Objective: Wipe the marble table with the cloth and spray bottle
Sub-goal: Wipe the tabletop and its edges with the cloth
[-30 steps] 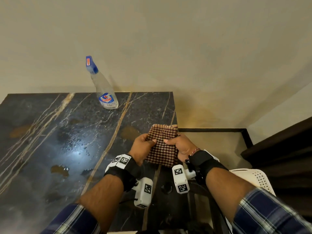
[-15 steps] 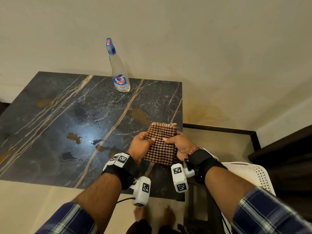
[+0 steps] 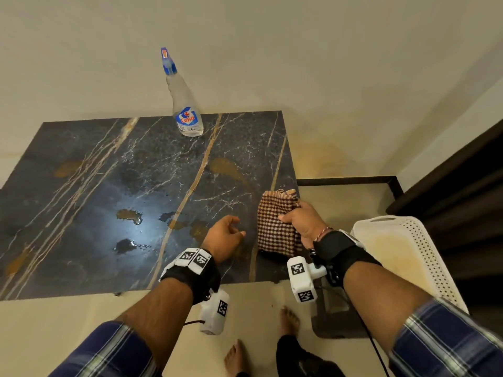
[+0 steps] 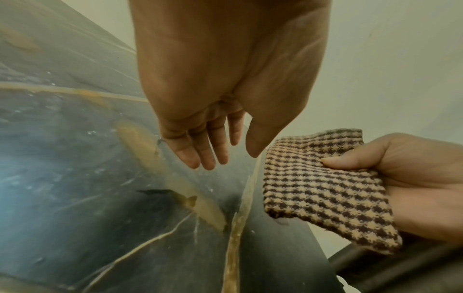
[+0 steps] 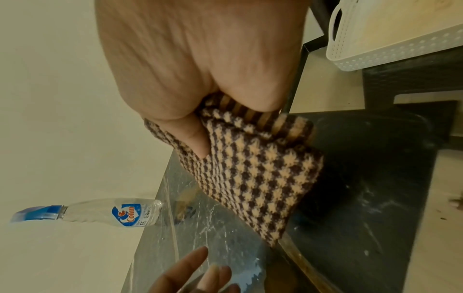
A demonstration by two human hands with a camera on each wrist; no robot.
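A folded brown-and-cream checked cloth (image 3: 276, 227) (image 4: 325, 188) (image 5: 255, 178) hangs above the right edge of the dark marble table (image 3: 81, 213), and my right hand (image 3: 302, 219) (image 5: 200, 69) grips it with thumb and fingers. My left hand (image 3: 226, 235) (image 4: 225, 79) hovers over the table just left of the cloth, fingers relaxed and holding nothing. A clear spray bottle (image 3: 183, 104) (image 5: 107, 214) with a blue nozzle stands upright at the table's far edge against the wall. Wet patches and droplets (image 3: 130, 216) lie on the marble.
A white perforated plastic basket (image 3: 424, 254) (image 5: 375, 39) sits to the right of the table on a dark stand. The beige wall runs behind the table. My bare feet (image 3: 290, 319) are on the floor below the table's near edge.
My left hand has let go of the cloth and moved left; the right hand alone holds it now, shifted right. The view has pulled back from the table.
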